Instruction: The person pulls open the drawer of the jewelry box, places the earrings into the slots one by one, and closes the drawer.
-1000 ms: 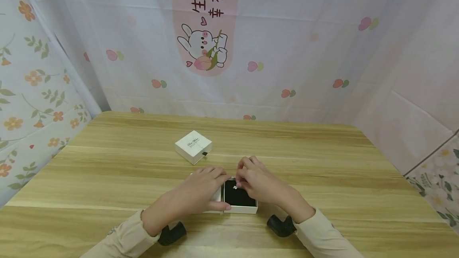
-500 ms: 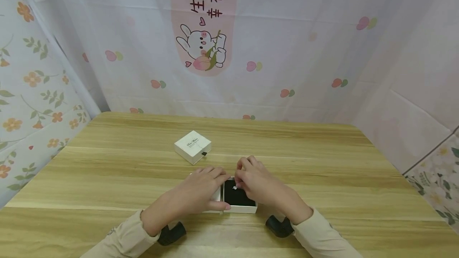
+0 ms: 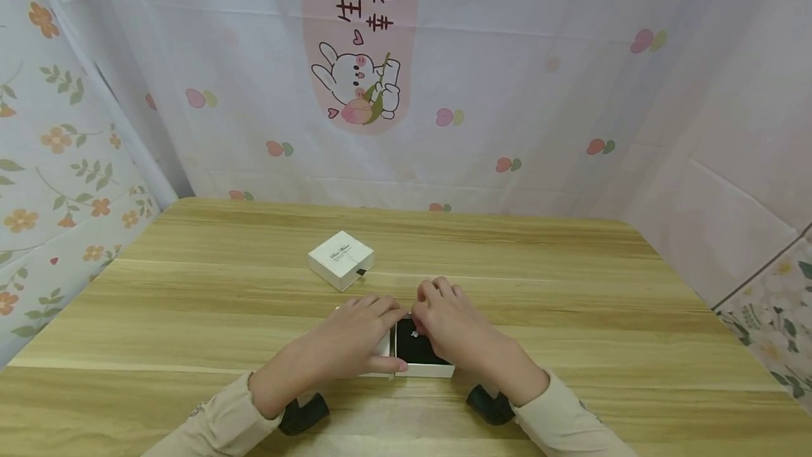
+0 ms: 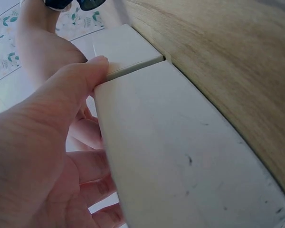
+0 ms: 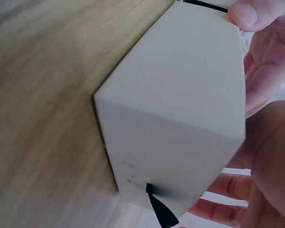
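While two bare hands are working at the lower centre of the head view, one left hand (image 3: 357, 338) is gripping one white, rectangular box cover of card-like material (image 4: 180, 142), with its thumb lying along the near edge and its fingers bending over the far edge. The tip of this thumb is also touching one white, shallow, open tray of the same material (image 3: 426, 371), which is standing just to the right of the cover. One right hand (image 3: 453, 326) is covering the right part of this tray and is holding its fingers curled down inside; I cannot tell whether they are pinching something. One small, silvery, shiny ornament (image 3: 414, 334) is lying on one black, soft-looking lining (image 3: 414, 352) in the tray, just left of these fingers. At the bottom of the right wrist view, one black ribbon tab (image 5: 162, 211) is hanging from the end wall of the tray.

Left of centre in the head view, one other white, square box with dark lettering (image 3: 341, 256) is resting closed on one wood-grained table (image 3: 571, 266). Two black, curved pieces (image 3: 304, 413) are sitting near the wrists, and two beige cloth sleeves (image 3: 222, 418) are covering the forearms.
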Demonstrator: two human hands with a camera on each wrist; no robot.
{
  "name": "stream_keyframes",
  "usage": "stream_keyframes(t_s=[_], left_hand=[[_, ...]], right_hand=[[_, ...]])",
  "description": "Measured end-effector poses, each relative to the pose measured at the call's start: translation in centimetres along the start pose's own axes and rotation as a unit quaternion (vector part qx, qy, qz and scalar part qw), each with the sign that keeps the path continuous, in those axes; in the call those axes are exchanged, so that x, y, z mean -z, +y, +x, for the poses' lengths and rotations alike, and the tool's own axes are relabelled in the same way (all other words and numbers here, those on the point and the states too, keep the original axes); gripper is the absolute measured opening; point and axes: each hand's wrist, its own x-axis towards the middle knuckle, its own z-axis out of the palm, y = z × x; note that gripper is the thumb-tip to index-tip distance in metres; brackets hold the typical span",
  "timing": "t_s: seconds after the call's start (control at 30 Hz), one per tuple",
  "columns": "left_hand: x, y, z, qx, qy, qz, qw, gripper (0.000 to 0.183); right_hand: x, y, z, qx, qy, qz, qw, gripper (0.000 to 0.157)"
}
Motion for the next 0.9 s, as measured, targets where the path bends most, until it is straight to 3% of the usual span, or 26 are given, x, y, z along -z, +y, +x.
stream_keyframes(t_s=[0.17,0.9], left_hand=[[-0.17,-0.07,0.03,-0.003,0.003,0.004,1.0,0.068],[-0.23,0.01,0.02,-0.003,0.008,0.007,0.9999,0.069]], right_hand=[[-0.03,0.08,0.04,-0.001,0.005,-0.005,1.0,0.014],[0.2,0.5,-0.1,0.012,0.013,0.044,0.999,0.016]])
